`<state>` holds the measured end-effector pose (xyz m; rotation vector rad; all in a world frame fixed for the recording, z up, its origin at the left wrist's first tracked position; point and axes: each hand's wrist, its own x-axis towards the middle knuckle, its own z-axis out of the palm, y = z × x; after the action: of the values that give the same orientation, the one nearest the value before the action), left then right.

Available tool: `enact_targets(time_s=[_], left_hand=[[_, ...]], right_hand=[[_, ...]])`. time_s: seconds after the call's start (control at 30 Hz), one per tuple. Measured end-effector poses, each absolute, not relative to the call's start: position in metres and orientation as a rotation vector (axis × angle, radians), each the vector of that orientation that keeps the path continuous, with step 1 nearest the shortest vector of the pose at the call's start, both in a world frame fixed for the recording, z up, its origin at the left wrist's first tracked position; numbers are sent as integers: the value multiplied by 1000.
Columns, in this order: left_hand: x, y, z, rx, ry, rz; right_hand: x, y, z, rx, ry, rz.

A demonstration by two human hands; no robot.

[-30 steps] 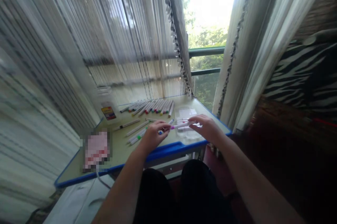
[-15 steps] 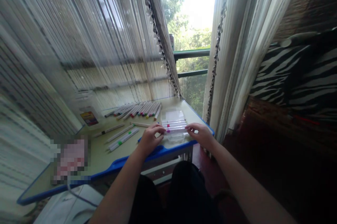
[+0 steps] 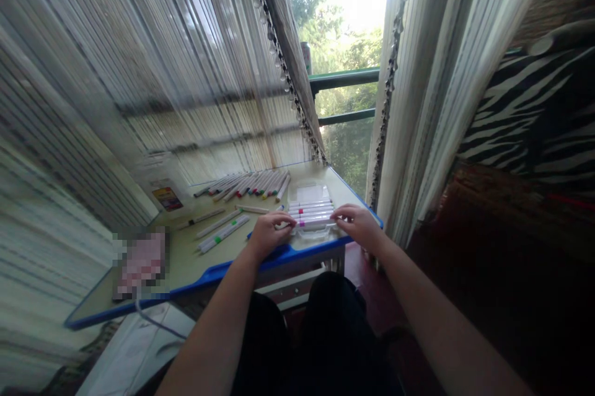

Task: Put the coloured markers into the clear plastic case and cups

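Note:
A clear plastic case (image 3: 312, 233) lies near the table's front right edge, with several white markers side by side in it. The nearest one, a marker with a purple band (image 3: 315, 221), lies crosswise between my hands. My left hand (image 3: 271, 233) pinches its left end, fingers bent and closed. At its other end, the fingertips of my right hand (image 3: 357, 222) are closed on it too. Just behind it lies a marker with a pink-red band (image 3: 312, 212). The fingertips hide both ends of the purple-banded marker.
A row of loose markers (image 3: 251, 185) lies along the back of the table (image 3: 186, 271). Two green-banded markers (image 3: 223, 235) and other markers lie left of my left hand. A clear container (image 3: 170, 188) stands at the back left, behind a blurred pink item (image 3: 143, 263).
The whole view has shifted slightly, with the table now higher and further right. Both hands keep their places at the ends of the purple-banded marker.

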<state>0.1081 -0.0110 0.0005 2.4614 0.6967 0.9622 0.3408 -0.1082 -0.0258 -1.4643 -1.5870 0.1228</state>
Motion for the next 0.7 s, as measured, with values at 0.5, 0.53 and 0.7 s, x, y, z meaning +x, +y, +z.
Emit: enact_targets(time_s=[0.5, 0.53, 0.7], left_hand=[[110, -12, 0, 2556, 699, 932], [110, -12, 0, 2579, 700, 937], [111, -12, -1, 2591, 711, 916]], right_hand=[[338, -109, -27, -1484, -1569, 123], [338, -109, -28, -1483, -1564, 111], [340, -107, -30, -1491, -1557, 115]])
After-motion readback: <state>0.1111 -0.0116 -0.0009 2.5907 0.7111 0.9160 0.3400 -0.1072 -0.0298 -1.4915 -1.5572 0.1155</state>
